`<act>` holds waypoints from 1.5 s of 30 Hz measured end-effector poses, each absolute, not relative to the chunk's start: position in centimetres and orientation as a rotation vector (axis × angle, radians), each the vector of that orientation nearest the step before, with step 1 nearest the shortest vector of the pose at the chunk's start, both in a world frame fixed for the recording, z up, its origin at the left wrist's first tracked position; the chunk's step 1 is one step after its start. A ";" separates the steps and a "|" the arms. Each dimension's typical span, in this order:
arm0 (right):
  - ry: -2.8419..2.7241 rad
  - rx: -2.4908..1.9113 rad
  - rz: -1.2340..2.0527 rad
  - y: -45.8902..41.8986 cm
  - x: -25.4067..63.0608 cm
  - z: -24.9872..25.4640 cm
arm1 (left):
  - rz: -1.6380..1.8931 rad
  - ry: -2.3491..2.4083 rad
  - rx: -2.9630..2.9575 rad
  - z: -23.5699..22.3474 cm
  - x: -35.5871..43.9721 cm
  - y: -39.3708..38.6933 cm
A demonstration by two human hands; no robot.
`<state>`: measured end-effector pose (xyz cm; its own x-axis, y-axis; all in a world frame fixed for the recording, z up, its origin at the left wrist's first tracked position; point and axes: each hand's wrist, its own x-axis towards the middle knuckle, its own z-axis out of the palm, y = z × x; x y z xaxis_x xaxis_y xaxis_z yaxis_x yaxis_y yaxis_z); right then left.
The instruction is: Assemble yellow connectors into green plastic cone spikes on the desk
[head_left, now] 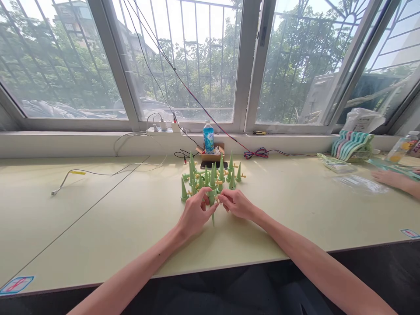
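Note:
My left hand [196,213] is closed around a green plastic plant watering spike [212,197], whose pointed tip aims down toward the table. Against the spike's right side, my right hand [236,203] pinches at the small yellow valve [217,198], mostly covered by the fingertips. Just beyond both hands stand several more green watering spikes [183,189], points up, many with yellow valves [243,176] sticking out sideways. Some spikes in the cluster hide one another.
Behind the spikes are a dark phone [210,165] and a small cardboard box [201,154] with a blue-liquid bottle [208,138]. Cables [256,153] lie along the sill. At right are pastel hangers [350,146], plastic bags [361,183] and another person's hand [389,176].

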<state>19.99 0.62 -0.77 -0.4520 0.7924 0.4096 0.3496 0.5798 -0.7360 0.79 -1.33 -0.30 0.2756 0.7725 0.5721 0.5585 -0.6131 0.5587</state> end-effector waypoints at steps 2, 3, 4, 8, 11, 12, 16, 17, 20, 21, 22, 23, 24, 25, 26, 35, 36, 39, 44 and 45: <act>-2.044 -0.909 0.739 0.7 20.0 -0.9 | 1.245 1.220 2.298 -0.3 0.8 -1.3; -2.043 -0.914 0.745 0.7 20.0 -0.9 | 1.242 1.218 2.299 -0.4 0.7 -1.3; -2.042 -0.921 0.755 0.7 20.0 -0.9 | 1.239 1.216 2.303 -0.4 0.7 -1.3; -2.033 -0.965 0.738 0.7 19.9 -0.8 | 1.239 1.216 2.314 -0.5 0.6 -1.1; -2.029 -0.990 0.717 0.6 20.0 -0.7 | 1.254 1.237 2.303 -0.5 0.7 -1.1; -2.031 -0.985 0.719 0.6 20.0 -0.7 | 1.261 1.245 2.300 -0.5 0.7 -1.1; -2.039 -0.947 0.723 0.5 19.9 -0.7 | 1.266 1.264 2.297 -0.3 0.8 -1.3; -2.038 -0.945 0.726 0.5 19.9 -0.7 | 1.263 1.263 2.297 -0.3 0.8 -1.3; -2.036 -0.945 0.731 0.5 19.8 -0.6 | 1.255 1.242 2.297 -0.3 0.8 -1.3; -2.036 -0.945 0.730 0.5 19.8 -0.6 | 1.251 1.234 2.297 -0.3 0.8 -1.3; -2.037 -0.942 0.733 0.5 19.8 -0.7 | 1.245 1.229 2.298 -0.3 0.8 -1.3; -2.036 -0.939 0.739 0.5 19.8 -0.7 | 1.240 1.227 2.299 -0.4 0.8 -1.3; -2.034 -0.937 0.751 0.6 19.8 -0.7 | 1.236 1.227 2.300 -0.4 0.8 -1.3; -2.034 -0.934 0.765 0.6 19.8 -0.8 | 1.233 1.228 2.301 -0.4 0.7 -1.3; -2.034 -0.934 0.778 0.6 19.9 -0.8 | 1.232 1.229 2.302 -0.4 0.7 -1.3; -2.004 -0.955 0.743 0.6 19.9 -0.6 | 1.266 1.262 2.298 -0.4 0.7 -1.2; -2.003 -0.944 0.749 0.6 19.9 -0.6 | 1.263 1.265 2.299 -0.4 0.7 -1.2; -2.006 -0.936 0.761 0.5 19.9 -0.6 | 1.255 1.267 2.297 -0.5 0.7 -1.1; -2.013 -0.952 0.754 0.4 19.9 -0.5 | 1.231 1.246 2.301 -0.6 0.6 -1.1; -2.015 -0.951 0.755 0.4 19.9 -0.5 | 1.229 1.241 2.302 -0.6 0.6 -1.1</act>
